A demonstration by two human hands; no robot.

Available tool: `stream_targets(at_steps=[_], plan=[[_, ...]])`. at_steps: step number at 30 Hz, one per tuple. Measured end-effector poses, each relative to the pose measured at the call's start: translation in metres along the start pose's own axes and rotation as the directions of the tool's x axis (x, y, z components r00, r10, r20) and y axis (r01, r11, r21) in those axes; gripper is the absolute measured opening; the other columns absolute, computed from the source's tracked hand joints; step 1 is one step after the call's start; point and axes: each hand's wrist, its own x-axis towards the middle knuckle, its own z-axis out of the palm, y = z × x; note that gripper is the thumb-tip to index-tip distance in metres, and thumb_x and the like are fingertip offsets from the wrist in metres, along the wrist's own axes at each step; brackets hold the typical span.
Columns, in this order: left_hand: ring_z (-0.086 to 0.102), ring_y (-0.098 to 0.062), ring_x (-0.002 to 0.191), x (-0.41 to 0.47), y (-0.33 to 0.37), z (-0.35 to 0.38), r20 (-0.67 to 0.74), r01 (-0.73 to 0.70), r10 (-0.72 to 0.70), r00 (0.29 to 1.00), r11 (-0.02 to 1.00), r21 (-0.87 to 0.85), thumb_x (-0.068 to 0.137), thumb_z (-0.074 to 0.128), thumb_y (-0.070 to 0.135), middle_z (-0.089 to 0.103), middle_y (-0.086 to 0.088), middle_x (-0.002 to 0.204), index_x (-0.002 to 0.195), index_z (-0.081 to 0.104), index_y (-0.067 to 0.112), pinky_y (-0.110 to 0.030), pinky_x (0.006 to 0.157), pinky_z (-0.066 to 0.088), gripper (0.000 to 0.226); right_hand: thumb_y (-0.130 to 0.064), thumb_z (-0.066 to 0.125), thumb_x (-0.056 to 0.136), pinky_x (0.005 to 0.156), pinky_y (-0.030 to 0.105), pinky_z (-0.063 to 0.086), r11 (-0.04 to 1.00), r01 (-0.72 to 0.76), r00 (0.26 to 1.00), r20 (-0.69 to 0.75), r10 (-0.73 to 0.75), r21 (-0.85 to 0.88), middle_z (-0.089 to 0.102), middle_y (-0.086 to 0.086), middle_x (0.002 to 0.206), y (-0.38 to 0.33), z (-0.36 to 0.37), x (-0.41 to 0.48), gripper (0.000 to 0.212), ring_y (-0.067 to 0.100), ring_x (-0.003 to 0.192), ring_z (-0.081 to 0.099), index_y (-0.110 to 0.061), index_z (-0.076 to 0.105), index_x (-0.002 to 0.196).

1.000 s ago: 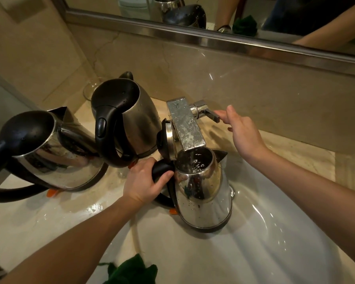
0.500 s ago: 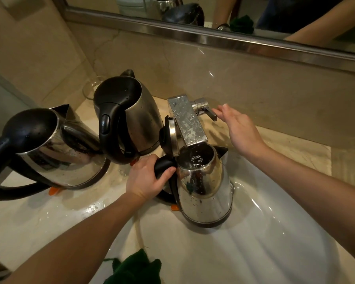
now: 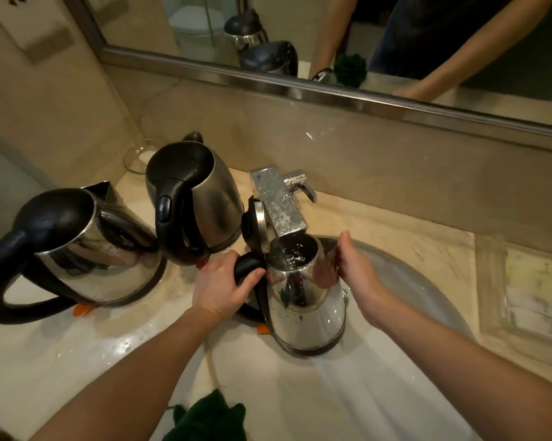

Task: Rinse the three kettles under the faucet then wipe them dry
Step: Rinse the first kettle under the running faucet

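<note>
A steel kettle with its lid flipped open stands in the white sink right under the square chrome faucet, with water inside it. My left hand grips its black handle. My right hand lies flat against the kettle's right side near the spout, fingers together. A second steel kettle with a black lid stands on the counter behind my left hand. A third kettle stands at the far left. A dark green cloth lies at the sink's near edge.
The faucet lever sticks out to the right of the spout. A glass bowl sits in the back corner by the wall. A clear glass tray lies on the wet counter at the right. A mirror runs along the back wall.
My right hand has left the faucet lever and come down onto the right side of the kettle under the faucet. My left hand keeps its hold on the handle.
</note>
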Motion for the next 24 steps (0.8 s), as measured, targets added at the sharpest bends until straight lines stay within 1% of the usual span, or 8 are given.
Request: stream_targets(at_steps=[2, 4, 9, 12, 15, 17, 20, 24], plan=[[0.051, -0.014, 0.081, -0.001, 0.003, -0.004, 0.043, -0.003, 0.003, 0.999, 1.000, -0.005, 0.078, 0.028, 0.073, 0.057, 0.004, 0.086, 0.096, 0.057, 0.020, -0.029, 0.071, 0.041, 0.062, -0.053, 0.022, 0.102, 0.098, 0.026, 0.028, 0.995, -0.050, 0.999, 0.001, 0.051, 0.089, 0.060, -0.018, 0.086, 0.001, 0.005, -0.005, 0.047, -0.007, 0.081, 0.050, -0.029, 0.063, 0.100], [0.052, -0.014, 0.084, -0.007, 0.006, -0.007, 0.091, -0.012, 0.018, 0.996, 0.998, -0.061, 0.079, 0.028, 0.072, 0.058, 0.004, 0.091, 0.100, 0.055, 0.022, -0.030, 0.075, 0.045, 0.061, -0.056, 0.022, 0.101, 0.096, 0.026, 0.027, 0.987, -0.069, 0.998, 0.004, 0.069, 0.143, 0.061, -0.017, 0.092, 0.005, 0.007, -0.006, 0.050, -0.007, 0.083, 0.050, -0.027, 0.061, 0.115], [0.056, -0.010, 0.096, -0.029, 0.014, -0.001, 0.134, 0.028, 0.031, 0.991, 0.911, -0.412, 0.085, 0.041, 0.061, 0.061, 0.006, 0.104, 0.113, 0.052, 0.025, -0.036, 0.083, 0.049, 0.046, -0.073, 0.026, 0.091, 0.098, 0.032, 0.035, 0.977, -0.129, 0.991, -0.024, 0.135, 0.170, 0.053, -0.002, 0.141, 0.011, 0.013, -0.007, 0.072, 0.017, 0.127, 0.049, -0.028, 0.045, 0.144], [0.058, -0.011, 0.078, -0.034, 0.025, -0.001, 0.086, 0.092, -0.056, 0.995, 0.864, -0.495, 0.086, 0.040, 0.059, 0.061, 0.006, 0.082, 0.093, 0.057, 0.024, -0.040, 0.071, 0.050, 0.040, -0.077, 0.029, 0.088, 0.097, 0.036, 0.042, 0.960, -0.157, 0.983, -0.054, 0.174, 0.232, 0.061, 0.000, 0.133, 0.012, 0.014, -0.007, 0.075, 0.020, 0.123, 0.054, -0.027, 0.053, 0.138], [0.055, -0.015, 0.053, -0.035, 0.040, -0.006, 0.197, 0.270, -0.188, 0.962, 0.746, -0.609, 0.092, 0.034, 0.059, 0.058, -0.005, 0.059, 0.076, 0.058, 0.007, -0.040, 0.061, 0.047, 0.060, -0.069, 0.029, 0.094, 0.077, 0.031, 0.046, 0.940, -0.154, 0.981, -0.065, 0.182, 0.305, 0.073, 0.000, 0.103, 0.010, 0.015, -0.008, 0.063, 0.018, 0.099, 0.065, -0.022, 0.070, 0.106], [0.051, -0.017, 0.046, -0.031, 0.044, -0.007, 0.252, 0.382, -0.287, 0.924, 0.684, -0.621, 0.096, 0.031, 0.057, 0.053, -0.009, 0.053, 0.076, 0.058, -0.005, -0.035, 0.056, 0.044, 0.071, -0.067, 0.030, 0.095, 0.067, 0.028, 0.045, 0.927, -0.149, 0.979, -0.077, 0.186, 0.345, 0.073, -0.001, 0.090, 0.011, 0.016, -0.007, 0.062, 0.016, 0.087, 0.066, -0.020, 0.070, 0.098], [0.046, -0.017, 0.042, -0.026, 0.048, -0.010, 0.318, 0.455, -0.327, 0.890, 0.579, -0.677, 0.096, 0.030, 0.057, 0.048, -0.012, 0.052, 0.080, 0.059, -0.011, -0.023, 0.047, 0.040, 0.077, -0.070, 0.030, 0.094, 0.071, 0.029, 0.045, 0.927, -0.139, 0.977, -0.106, 0.186, 0.349, 0.070, -0.004, 0.077, 0.010, 0.018, -0.007, 0.063, 0.015, 0.078, 0.060, -0.019, 0.066, 0.102], [0.045, -0.012, 0.044, -0.032, 0.058, -0.013, 0.323, 0.500, -0.408, 0.854, 0.469, -0.728, 0.098, 0.032, 0.053, 0.047, 0.002, 0.049, 0.081, 0.061, 0.017, -0.022, 0.045, 0.036, 0.049, -0.069, 0.027, 0.094, 0.060, 0.023, 0.038, 0.936, -0.146, 0.976, -0.107, 0.189, 0.321, 0.072, 0.000, 0.096, 0.004, 0.016, -0.014, 0.067, 0.013, 0.086, 0.063, -0.018, 0.065, 0.116]])
